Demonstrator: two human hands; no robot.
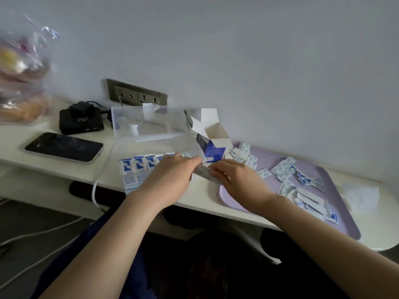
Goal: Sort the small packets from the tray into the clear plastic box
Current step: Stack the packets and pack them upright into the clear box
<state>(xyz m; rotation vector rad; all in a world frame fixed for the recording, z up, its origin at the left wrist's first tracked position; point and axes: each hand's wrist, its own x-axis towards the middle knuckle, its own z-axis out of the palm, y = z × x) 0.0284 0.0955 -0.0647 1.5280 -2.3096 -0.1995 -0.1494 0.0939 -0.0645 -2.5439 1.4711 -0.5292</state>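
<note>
A clear plastic box (121,147) lies open on the white desk, its lid (149,124) standing up behind it. A row of blue-and-white packets (139,164) stands along its near side. Both my hands meet at the box's right end: my left hand (172,175) and my right hand (233,175) together grip a small stack of packets (204,171) between them. The lilac tray (336,221) on the right holds several loose packets (285,169) scattered over it.
An opened blue-and-white carton (210,147) stands between box and tray. A phone (64,148), a black device (81,123) with a charger, a wall socket (137,96) and a bag of food (21,78) are on the left. A white cable (94,190) hangs off the desk edge.
</note>
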